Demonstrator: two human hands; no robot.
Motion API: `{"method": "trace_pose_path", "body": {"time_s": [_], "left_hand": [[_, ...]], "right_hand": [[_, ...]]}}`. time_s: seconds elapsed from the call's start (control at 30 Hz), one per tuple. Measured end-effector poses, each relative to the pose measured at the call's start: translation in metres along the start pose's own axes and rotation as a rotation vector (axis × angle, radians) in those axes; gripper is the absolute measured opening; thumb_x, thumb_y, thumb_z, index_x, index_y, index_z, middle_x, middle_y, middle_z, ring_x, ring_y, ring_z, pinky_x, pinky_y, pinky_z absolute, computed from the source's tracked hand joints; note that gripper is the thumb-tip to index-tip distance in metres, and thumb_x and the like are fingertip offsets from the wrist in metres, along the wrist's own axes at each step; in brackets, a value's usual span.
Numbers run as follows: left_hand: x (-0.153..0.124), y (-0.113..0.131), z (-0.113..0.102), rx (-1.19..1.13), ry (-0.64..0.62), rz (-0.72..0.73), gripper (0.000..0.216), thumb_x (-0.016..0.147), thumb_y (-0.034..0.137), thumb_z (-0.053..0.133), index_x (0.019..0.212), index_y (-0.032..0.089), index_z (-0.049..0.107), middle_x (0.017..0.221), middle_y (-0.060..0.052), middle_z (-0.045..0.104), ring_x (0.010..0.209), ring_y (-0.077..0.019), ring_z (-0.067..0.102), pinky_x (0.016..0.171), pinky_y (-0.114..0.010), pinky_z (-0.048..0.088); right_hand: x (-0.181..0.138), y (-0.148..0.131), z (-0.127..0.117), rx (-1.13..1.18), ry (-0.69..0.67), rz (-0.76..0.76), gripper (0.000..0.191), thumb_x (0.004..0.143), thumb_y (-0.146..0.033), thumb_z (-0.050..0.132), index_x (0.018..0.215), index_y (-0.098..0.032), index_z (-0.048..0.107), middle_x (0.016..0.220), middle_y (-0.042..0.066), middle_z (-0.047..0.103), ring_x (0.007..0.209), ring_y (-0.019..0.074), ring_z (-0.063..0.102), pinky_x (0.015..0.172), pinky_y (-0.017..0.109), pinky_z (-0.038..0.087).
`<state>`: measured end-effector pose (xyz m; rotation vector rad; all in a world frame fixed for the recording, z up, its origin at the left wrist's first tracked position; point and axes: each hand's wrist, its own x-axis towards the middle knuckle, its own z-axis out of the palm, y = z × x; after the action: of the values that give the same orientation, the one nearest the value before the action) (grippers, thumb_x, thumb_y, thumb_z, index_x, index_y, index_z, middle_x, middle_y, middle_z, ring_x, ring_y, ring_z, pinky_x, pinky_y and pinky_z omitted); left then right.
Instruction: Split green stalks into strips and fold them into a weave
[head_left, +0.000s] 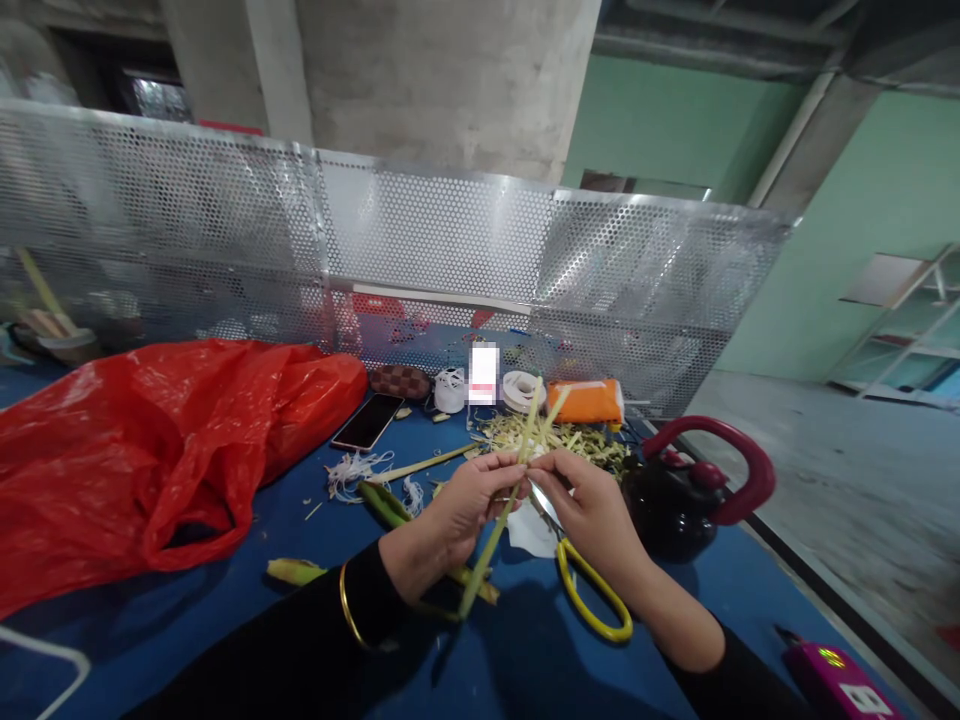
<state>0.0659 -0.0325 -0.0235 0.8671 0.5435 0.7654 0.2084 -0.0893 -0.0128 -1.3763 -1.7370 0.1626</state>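
Both hands meet in front of me over the blue table, on a long pale-green plant strip point(491, 560) that slants from lower left to upper right. My left hand point(469, 500) pinches it between thumb and fingers. My right hand point(581, 495) is closed at the same spot, its fingertips on the strip's split upper part. Scissors point(596, 595) with yellow handles lie under or beside the right palm; I cannot tell whether the hand touches them. Just beyond the fingers sits a heap of shredded plant bits point(592, 440). A white paper piece point(532, 530) shows beneath the hands.
A red plastic bag point(187, 440) covers the left side. A phone point(369, 421), white string point(356, 475), a tape roll point(521, 390) and an orange packet point(585, 402) stand further back. On the right are a black kettle point(675, 505) and a purple device point(832, 680). A perforated metal screen point(442, 230) borders the back.
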Motion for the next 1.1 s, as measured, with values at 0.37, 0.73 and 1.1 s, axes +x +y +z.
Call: {"method": "trace_pose_path", "body": {"time_s": [0.37,0.73,1.1], "left_hand": [[-0.003,0.005,-0.002,0.681,0.139,0.302,0.019,0.073,0.03,0.062,0.065,0.015,0.07,0.066,0.0,0.062,0.072,-0.0158,0.055,0.067,-0.024,0.038],[-0.004,0.002,0.003,0.324,0.041,-0.06,0.026,0.073,0.037,0.069,0.085,0.014,0.066,0.071,-0.003,0.066,0.068,-0.0141,0.063,0.073,-0.029,0.047],[-0.006,0.002,0.003,0.087,0.104,-0.067,0.015,0.076,0.024,0.07,0.076,0.013,0.06,0.06,0.0,0.06,0.052,-0.0092,0.055,0.056,-0.023,0.045]], "right_hand": [[0.001,-0.002,-0.006,-0.376,-0.004,-0.18,0.02,0.094,-0.027,0.049,0.079,-0.019,0.06,0.076,0.004,0.062,0.072,0.0191,0.057,0.065,0.028,0.038],[0.004,-0.004,-0.015,-0.566,-0.072,-0.36,0.02,0.093,-0.022,0.048,0.081,-0.019,0.063,0.073,0.004,0.062,0.066,0.019,0.054,0.065,0.03,0.036],[0.003,-0.004,-0.013,-0.483,-0.109,-0.305,0.015,0.093,-0.019,0.044,0.083,-0.02,0.055,0.076,0.004,0.066,0.069,0.0184,0.06,0.065,0.029,0.037]]}}
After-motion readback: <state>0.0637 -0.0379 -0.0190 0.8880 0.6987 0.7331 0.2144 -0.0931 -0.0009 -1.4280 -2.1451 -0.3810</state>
